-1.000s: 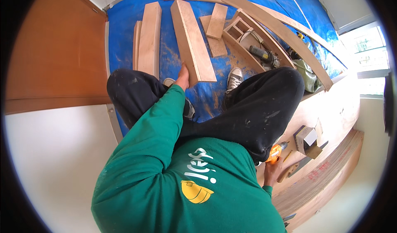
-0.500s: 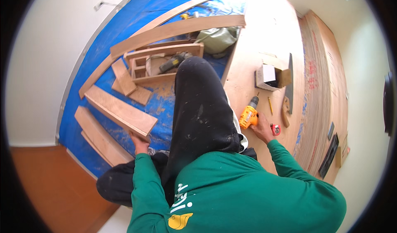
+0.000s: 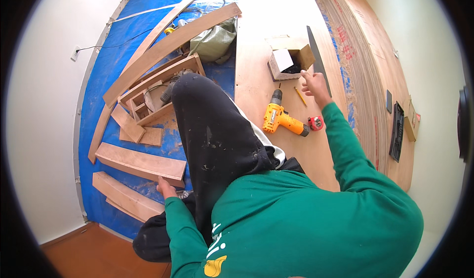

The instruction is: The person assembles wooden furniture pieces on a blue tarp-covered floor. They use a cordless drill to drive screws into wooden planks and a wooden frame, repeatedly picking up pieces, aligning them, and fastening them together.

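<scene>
My left hand (image 3: pixel 167 187) grips the near edge of a long, box-like wooden piece (image 3: pixel 143 158), its fingers partly hidden against the wood. My right hand (image 3: pixel 317 88) is beside an opened cardboard box (image 3: pixel 282 72), fingers apart near its raised flap, with nothing visible in them. Dark contents show inside the box. A yellow cordless drill (image 3: pixel 280 120) lies on the plywood, its bit pointing away from me. Close by are a yellow pencil (image 3: pixel 300 96) and a red tape measure (image 3: pixel 315 123). A handsaw (image 3: pixel 318 60) lies just beyond my right hand.
Curved wooden strips (image 3: pixel 173 51) and offcuts (image 3: pixel 129 124) lie on a blue tarp (image 3: pixel 101 95) at left, around a wooden tool tray (image 3: pixel 163 111) holding a power tool. A greenish sack (image 3: pixel 213 43) sits behind. Stacked plywood (image 3: pixel 363 70) lines the right, near a black case (image 3: pixel 396 132).
My right hand has let go of the drill and moved forward to the box. The drill now lies on the plywood. My view has turned; my left hand stays at the wooden piece.
</scene>
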Tool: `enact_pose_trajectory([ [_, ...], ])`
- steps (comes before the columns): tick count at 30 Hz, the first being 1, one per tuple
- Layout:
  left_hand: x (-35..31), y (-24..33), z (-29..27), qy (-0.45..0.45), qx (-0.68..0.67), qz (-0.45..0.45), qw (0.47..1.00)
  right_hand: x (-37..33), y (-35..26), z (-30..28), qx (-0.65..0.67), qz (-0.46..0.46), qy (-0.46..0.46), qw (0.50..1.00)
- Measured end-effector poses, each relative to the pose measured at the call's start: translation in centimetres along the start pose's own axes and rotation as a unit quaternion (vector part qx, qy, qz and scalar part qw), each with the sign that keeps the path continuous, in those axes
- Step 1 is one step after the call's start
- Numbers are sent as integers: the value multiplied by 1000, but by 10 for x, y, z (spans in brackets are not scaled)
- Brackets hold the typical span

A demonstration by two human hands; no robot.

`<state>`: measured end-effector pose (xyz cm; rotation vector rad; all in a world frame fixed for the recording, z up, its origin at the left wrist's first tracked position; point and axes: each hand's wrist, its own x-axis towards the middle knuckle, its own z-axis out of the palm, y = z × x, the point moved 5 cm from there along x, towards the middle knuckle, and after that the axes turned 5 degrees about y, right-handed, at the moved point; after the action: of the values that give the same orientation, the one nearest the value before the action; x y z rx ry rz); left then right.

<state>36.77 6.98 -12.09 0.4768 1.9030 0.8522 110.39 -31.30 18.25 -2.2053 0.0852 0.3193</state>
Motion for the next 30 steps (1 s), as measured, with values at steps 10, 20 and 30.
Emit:
enact_pose_trajectory([
  [10, 12, 40, 3, -3, -104, -48, 993, 61, 40, 89, 307, 133, -122, 934],
  [20, 49, 53, 38, -193, -3, 25, 981, 6, 47, 26, 337, 109, -89, 931],
  [30, -198, 344, 65, -187, -49, 367, 910, -10, -85, 90, 239, 13, -231, 943],
])
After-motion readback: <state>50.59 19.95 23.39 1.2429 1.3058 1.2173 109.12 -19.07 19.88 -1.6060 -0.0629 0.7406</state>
